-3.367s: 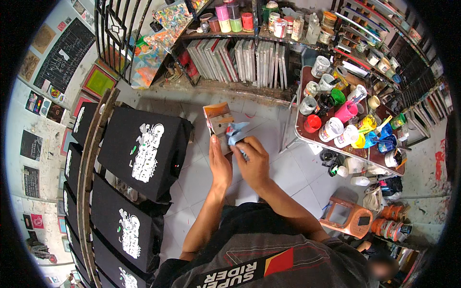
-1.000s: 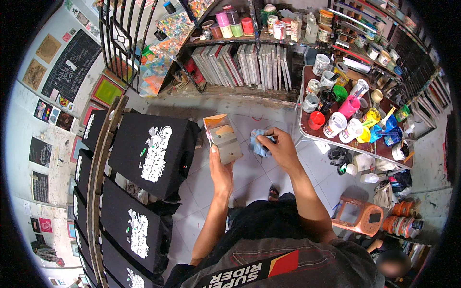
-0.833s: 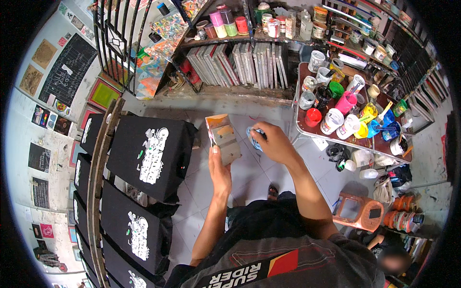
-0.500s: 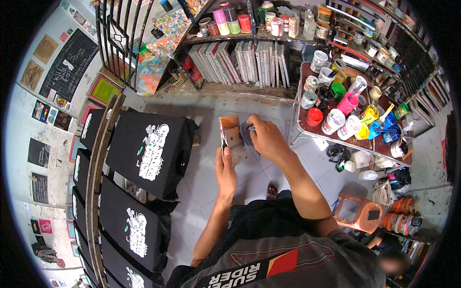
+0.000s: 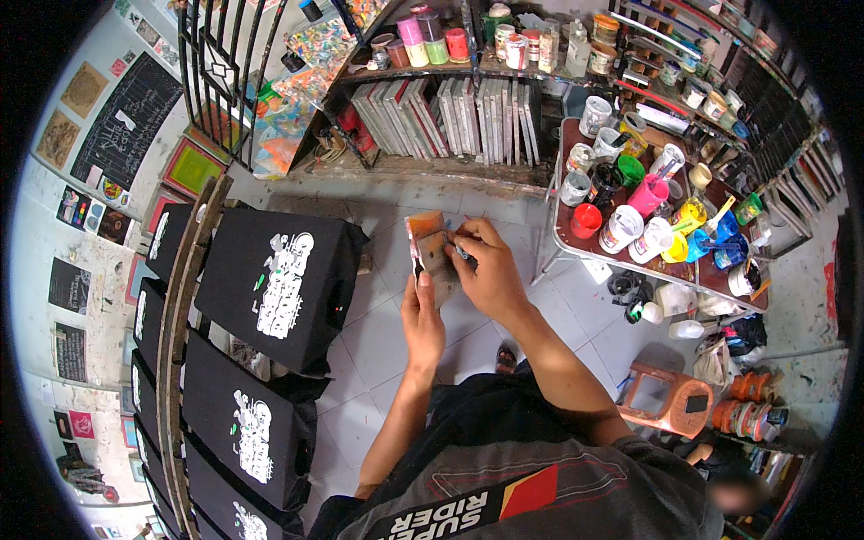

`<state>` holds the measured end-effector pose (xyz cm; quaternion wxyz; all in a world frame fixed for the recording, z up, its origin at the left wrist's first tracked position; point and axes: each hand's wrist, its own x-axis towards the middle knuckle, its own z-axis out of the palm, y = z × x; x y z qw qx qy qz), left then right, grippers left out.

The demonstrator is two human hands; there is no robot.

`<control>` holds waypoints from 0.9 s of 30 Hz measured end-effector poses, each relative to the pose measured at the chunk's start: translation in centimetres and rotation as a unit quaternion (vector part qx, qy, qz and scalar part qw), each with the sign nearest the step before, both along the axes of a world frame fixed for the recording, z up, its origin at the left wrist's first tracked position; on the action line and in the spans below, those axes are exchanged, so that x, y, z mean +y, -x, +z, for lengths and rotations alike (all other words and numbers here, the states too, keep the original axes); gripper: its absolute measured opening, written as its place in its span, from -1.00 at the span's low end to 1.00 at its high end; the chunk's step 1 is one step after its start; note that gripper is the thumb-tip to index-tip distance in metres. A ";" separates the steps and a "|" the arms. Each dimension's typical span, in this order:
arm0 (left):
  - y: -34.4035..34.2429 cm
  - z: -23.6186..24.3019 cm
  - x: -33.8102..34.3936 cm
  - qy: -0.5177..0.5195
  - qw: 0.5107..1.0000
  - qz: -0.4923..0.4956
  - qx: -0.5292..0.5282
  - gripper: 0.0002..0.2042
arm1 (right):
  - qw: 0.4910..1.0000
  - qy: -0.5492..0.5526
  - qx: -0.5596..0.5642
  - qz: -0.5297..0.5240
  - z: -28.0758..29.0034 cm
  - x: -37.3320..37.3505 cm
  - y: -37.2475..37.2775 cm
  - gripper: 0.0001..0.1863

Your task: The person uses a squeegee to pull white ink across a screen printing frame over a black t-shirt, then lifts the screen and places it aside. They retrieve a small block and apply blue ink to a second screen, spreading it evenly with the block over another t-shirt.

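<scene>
In the head view, my left hand [image 5: 423, 322] holds a flat, paint-stained rectangular board [image 5: 425, 225] upright, with orange at its top and a pale, streaked side edge. My right hand [image 5: 491, 277] is closed on a crumpled light blue cloth [image 5: 463, 254], mostly hidden by the fingers, against the board's right part. To the left of my hands, black fabric panels [image 5: 229, 270] with white and green prints lie in rows along a wooden rail [image 5: 171, 360]. A sandalled foot [image 5: 506, 358] shows on the tiled floor below my hands.
At the right stands a folding table [image 5: 567, 229] crowded with paint tubs and cups. Behind are shelves [image 5: 405, 166] with several screens and jars, and a metal grille [image 5: 216, 81]. An orange plastic stool [image 5: 684, 405] is at lower right, near another person's arm [image 5: 702, 454].
My right hand has moved left with the cloth, from apart from the board a second ago to against it. The board in my left hand has shifted slightly right.
</scene>
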<state>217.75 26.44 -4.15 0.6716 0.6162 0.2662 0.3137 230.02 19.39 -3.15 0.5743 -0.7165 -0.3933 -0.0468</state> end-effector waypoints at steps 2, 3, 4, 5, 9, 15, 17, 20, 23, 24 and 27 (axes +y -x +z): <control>0.2 0.0 -0.1 -0.050 0.998 -0.004 0.048 -0.60 | 1.000 -0.001 0.020 -0.012 -0.1 -0.1 0.0 -0.68; 0.1 0.2 -0.3 -0.060 0.998 -0.001 0.036 -0.61 | 0.999 -0.001 0.029 -0.017 -0.1 -0.2 -0.1 -0.69; -0.2 0.6 -0.5 -0.069 0.997 0.001 0.024 -0.62 | 0.999 -0.005 0.021 -0.028 -0.1 -0.2 0.1 -0.69; -0.3 1.0 -0.8 -0.079 0.997 0.004 0.012 -0.63 | 0.999 -0.010 0.012 -0.038 0.1 -0.2 0.5 -0.69; -0.2 2.3 -1.0 -0.069 0.998 -0.001 0.002 -0.63 | 0.994 -0.084 -0.050 -0.041 2.5 -0.6 2.0 -0.68; 0.3 1.1 -1.1 -0.075 0.997 0.026 -0.005 -0.63 | 0.992 -0.077 -0.092 -0.039 1.4 -0.5 0.0 -0.64; 0.3 1.2 -1.0 -0.105 0.994 0.026 0.028 -0.62 | 0.992 -0.074 -0.094 -0.040 1.2 -0.6 0.4 -0.63; -0.2 2.0 -2.0 -0.087 0.996 0.033 0.008 -0.62 | 0.993 -0.085 -0.076 -0.001 2.3 -0.7 1.8 -0.63; 0.2 0.3 -1.6 -0.028 0.999 0.041 -0.021 -0.61 | 0.993 -0.051 -0.097 -0.044 0.7 -0.4 0.5 -0.61; 0.2 0.6 -1.6 -0.055 0.998 0.041 -0.008 -0.61 | 0.993 -0.030 -0.099 -0.062 0.5 -0.4 0.2 -0.61; 0.1 1.6 -1.9 -0.106 0.993 0.043 0.002 -0.59 | 0.992 -0.067 -0.097 -0.038 1.0 -0.3 1.0 -0.59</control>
